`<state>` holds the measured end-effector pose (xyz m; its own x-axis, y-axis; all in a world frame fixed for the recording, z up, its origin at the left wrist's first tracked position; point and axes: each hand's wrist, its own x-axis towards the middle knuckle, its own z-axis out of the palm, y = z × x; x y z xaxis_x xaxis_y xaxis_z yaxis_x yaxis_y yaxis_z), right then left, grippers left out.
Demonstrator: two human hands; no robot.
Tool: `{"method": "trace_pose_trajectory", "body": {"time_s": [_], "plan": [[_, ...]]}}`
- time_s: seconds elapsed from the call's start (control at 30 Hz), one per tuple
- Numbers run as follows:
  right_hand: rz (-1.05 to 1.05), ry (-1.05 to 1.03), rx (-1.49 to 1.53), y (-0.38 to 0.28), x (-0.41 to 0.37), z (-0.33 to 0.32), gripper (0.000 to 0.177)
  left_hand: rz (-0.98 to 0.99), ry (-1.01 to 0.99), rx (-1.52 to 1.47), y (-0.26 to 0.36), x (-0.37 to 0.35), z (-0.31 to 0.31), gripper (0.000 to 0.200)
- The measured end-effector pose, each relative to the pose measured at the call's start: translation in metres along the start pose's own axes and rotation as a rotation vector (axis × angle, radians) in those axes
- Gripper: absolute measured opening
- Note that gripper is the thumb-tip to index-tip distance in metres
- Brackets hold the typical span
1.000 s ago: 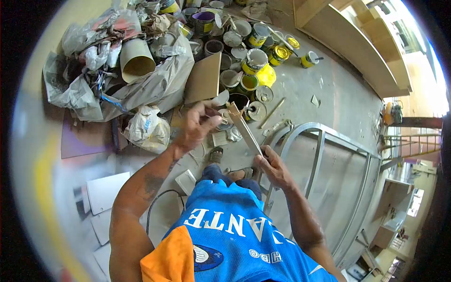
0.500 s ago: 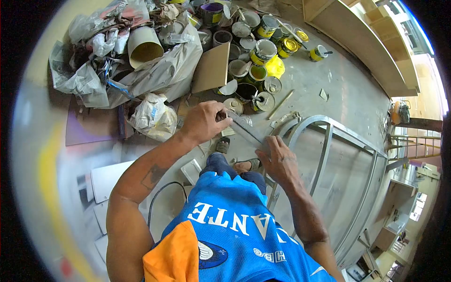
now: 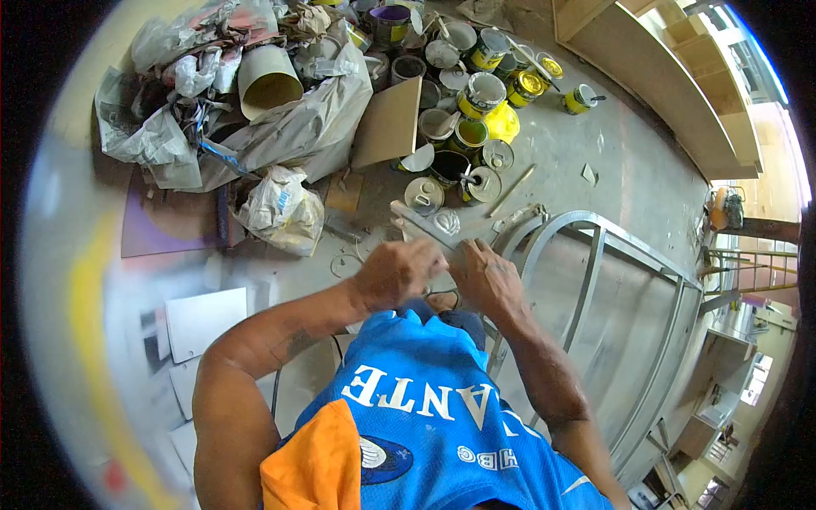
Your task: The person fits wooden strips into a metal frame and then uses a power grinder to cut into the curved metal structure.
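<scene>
My right hand has its fingers bent over the near end of a flat grey strip, which points away toward the upper left. Its far end is loose, with a pale edge. Just beside it, my left hand is curled closed and slightly smeared by motion, fingertips close to my right fingers. What those left fingers pinch is hidden. Both hands are over my feet, in front of the blue shirt.
Used paint cans crowd the floor ahead. Plastic sheeting and rubbish heap at the left, with a cardboard sheet beside it. A curved metal frame stands close on my right. White panels lie at the left.
My left hand has left the strip's far end and come back toward my body. The strip's far end now points free, while my right hand has shifted slightly left.
</scene>
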<state>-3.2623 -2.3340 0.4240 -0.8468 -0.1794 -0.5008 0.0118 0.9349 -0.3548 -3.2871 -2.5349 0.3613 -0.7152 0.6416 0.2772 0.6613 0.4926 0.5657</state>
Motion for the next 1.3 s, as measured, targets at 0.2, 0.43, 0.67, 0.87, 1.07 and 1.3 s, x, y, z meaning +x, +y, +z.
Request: {"method": "trace_pose_trajectory", "body": {"time_s": [0.2,0.43,0.67,0.87,1.07,1.3], "plan": [[-0.059,0.119,0.080,0.016,-0.004,0.000,0.043,-0.430,-0.196,-0.250,-0.058,-0.027,-0.004,0.041],[0.026,0.167,0.113,0.021,0.001,0.000,0.047,-0.629,0.120,-0.541,-0.064,-0.001,-0.035,0.034],[-0.125,0.354,0.110,0.025,-0.004,0.012,0.048,-0.819,-0.028,-1.126,-0.064,0.023,-0.027,0.038],[-0.012,0.337,0.140,0.038,-0.019,0.007,0.046,-0.864,-0.090,-1.161,-0.052,0.044,-0.007,0.036],[0.090,0.440,0.266,0.100,-0.036,0.045,0.044,-0.797,-0.347,-1.091,-0.011,0.086,0.028,0.039],[0.188,0.265,1.128,0.191,-0.072,0.080,0.047,-0.585,-0.846,-0.824,0.083,0.135,0.138,0.053]]}}
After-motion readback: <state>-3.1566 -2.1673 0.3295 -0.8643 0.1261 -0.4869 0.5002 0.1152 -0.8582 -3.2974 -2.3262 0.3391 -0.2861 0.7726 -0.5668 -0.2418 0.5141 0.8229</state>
